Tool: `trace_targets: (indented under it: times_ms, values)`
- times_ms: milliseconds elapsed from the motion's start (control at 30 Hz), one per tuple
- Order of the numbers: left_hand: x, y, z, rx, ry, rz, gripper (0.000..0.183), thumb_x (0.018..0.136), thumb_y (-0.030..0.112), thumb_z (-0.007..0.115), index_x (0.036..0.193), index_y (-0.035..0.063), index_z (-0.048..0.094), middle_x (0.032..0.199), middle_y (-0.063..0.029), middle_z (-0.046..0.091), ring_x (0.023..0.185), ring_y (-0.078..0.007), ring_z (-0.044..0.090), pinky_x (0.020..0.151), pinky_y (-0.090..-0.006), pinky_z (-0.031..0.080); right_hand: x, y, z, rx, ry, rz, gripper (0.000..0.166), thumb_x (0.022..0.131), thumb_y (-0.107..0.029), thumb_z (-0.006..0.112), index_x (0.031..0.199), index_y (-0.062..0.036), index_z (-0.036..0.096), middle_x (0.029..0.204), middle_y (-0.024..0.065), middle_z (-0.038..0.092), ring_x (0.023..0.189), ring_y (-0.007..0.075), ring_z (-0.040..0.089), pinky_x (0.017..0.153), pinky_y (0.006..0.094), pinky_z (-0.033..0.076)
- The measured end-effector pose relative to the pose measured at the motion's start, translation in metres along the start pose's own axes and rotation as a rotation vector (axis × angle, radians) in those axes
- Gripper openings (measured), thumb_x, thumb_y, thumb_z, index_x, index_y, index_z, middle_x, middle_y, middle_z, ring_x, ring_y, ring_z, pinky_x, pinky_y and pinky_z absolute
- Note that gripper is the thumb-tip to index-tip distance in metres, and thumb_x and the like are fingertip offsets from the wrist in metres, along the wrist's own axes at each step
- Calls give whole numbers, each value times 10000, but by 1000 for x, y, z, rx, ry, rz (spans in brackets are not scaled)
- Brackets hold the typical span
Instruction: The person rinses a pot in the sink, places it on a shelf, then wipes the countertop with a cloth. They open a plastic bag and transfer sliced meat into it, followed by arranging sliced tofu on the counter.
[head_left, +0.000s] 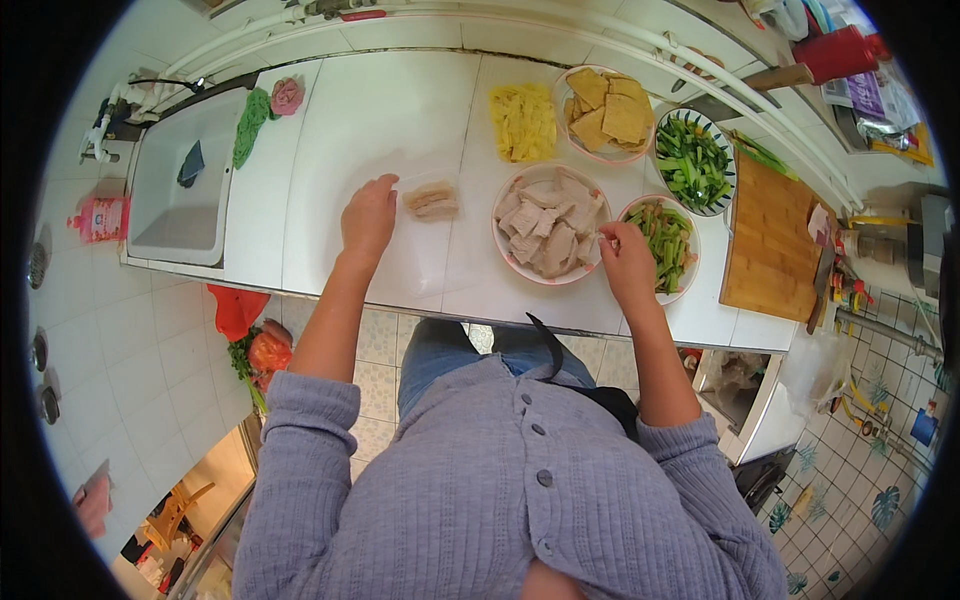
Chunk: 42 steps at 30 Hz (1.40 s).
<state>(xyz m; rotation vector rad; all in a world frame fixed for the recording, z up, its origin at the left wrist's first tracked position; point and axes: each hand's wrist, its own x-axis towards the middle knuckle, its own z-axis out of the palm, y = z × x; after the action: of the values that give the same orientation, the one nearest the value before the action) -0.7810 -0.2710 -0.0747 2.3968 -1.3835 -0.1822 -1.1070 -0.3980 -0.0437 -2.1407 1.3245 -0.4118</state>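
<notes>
My left hand rests at the left edge of a clear plastic bag laid flat on the counter. Its fingertips reach the bag's upper corner; whether they grip the film is unclear. Inside or on the bag lies a small stack of pale meat slices. My right hand is at the right rim of a bowl filled with pale cooked meat slices. Thumb and fingers come together there, but I cannot make out anything between them. Partly behind that hand is a bowl of green stalks with brownish pieces.
Behind the meat stand yellow strips in a bag, a bowl of flat tan pieces and a bowl of chopped greens. A wooden cutting board lies right, a knife along its edge. A sink is left, cloths beside it.
</notes>
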Motion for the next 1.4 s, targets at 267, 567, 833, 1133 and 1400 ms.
trace_targets:
  times_ms: [267, 567, 833, 1133, 1400]
  values:
    - [-20, 11, -10, 89, 44, -2, 190, 758, 98, 549, 947, 91, 565, 891, -81, 551, 840, -262, 528, 696, -380, 435, 17, 13, 10, 37, -31, 54, 183, 751, -150, 553, 916, -77, 583, 841, 98, 559, 746, 265, 560, 656, 346, 444]
    - [-23, 97, -11, -335, -112, 310, 210, 698, 24, 589, 904, 62, 567, 894, -104, 542, 833, -267, 533, 697, -326, 443, 48, 23, 9, 32, -125, 182, 266, 733, -199, 586, 966, -71, 602, 908, 124, 538, 807, 290, 556, 689, 364, 447]
    - [-13, 165, 38, -265, -94, 557, 344, 626, 84, 635, 961, 81, 557, 966, -84, 547, 884, -261, 529, 728, -354, 418, 69, -6, 14, -214, -156, 120, 266, 718, -239, 620, 922, -69, 616, 984, 133, 514, 829, 305, 561, 695, 383, 454]
    - [-6, 151, 49, -88, -55, 449, 295, 624, 76, 609, 913, 115, 563, 921, -57, 543, 869, -230, 527, 684, -366, 386, 39, -8, 0, -89, -254, 194, 211, 705, -214, 607, 867, -79, 614, 801, 126, 608, 754, 299, 586, 660, 386, 464]
    - [-17, 161, 46, -181, -63, 511, 218, 592, 146, 663, 795, 119, 587, 835, -48, 506, 823, -218, 509, 669, -350, 372, -6, -4, 26, -35, -240, 180, 320, 702, -243, 615, 966, -67, 576, 748, 124, 610, 718, 285, 595, 625, 373, 457]
